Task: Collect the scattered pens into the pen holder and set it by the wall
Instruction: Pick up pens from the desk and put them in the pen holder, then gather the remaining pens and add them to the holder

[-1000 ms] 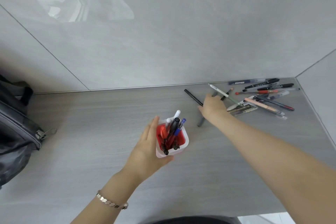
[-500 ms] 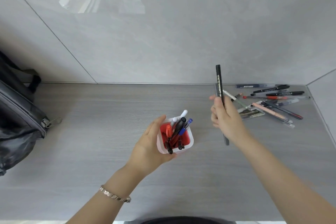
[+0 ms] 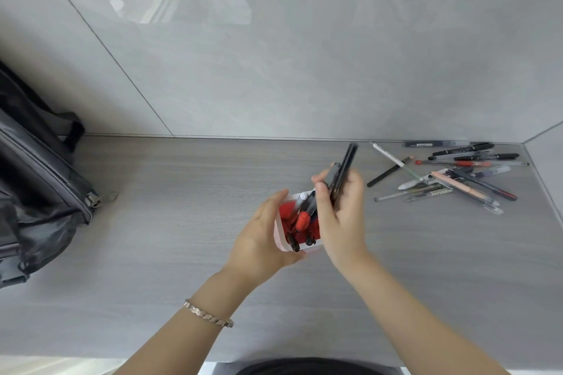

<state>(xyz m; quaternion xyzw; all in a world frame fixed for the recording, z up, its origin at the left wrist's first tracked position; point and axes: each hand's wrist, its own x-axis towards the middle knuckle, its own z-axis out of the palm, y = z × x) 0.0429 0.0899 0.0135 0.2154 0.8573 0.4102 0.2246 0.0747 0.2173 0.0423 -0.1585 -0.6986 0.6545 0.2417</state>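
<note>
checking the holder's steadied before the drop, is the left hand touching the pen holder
Touching. The head view shows the left hand wrapped round the pen holder, thumb along its left rim, fingertips curled under its near corner.

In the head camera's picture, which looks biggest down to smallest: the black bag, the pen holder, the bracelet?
1. black bag, largest by far, though cut off at the edge.
2. pen holder, partly hidden.
3. bracelet, thin; it sits nearer the camera, so its rank against the holder is unsure.
</note>
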